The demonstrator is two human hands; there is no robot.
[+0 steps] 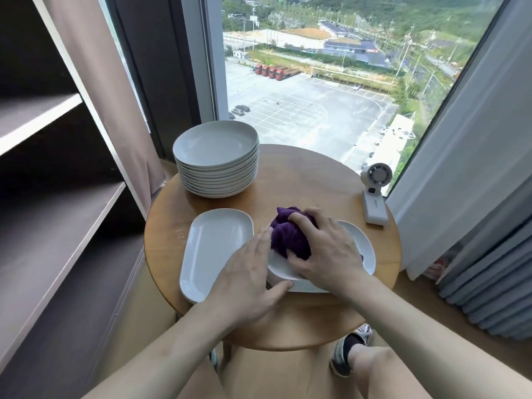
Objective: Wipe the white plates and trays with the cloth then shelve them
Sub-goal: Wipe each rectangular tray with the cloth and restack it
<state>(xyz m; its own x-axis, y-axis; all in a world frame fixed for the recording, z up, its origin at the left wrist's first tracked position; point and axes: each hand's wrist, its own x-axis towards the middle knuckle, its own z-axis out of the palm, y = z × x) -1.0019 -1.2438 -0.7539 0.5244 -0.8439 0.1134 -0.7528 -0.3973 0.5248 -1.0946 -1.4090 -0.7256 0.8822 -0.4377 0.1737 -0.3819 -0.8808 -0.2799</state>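
Two hands: both are at the stack of white oval trays (361, 249) on the near right of the round wooden worktop (302, 182).
Right hand (325, 251): fingers curled over the bunched purple cloth (288, 237), gripping it and pressing it down on the top tray of the stack.
Left hand (247, 279): fingers straight and close together, laid on the stack's left rim, fingertips touching the cloth, thumb against the stack's near edge.
Single tray: a white oblong tray (213, 249) lies flat just left of the stack, partly under the left hand.
Round plates: a tall stack of white round plates (216, 145) stands at the back left of the worktop, apart from both trays.
Shelving: a dark shelf unit with pale edges (57, 214) stands to the left of the worktop.
Other: a small white fan (374, 194) stands at the worktop's right edge, by the window.
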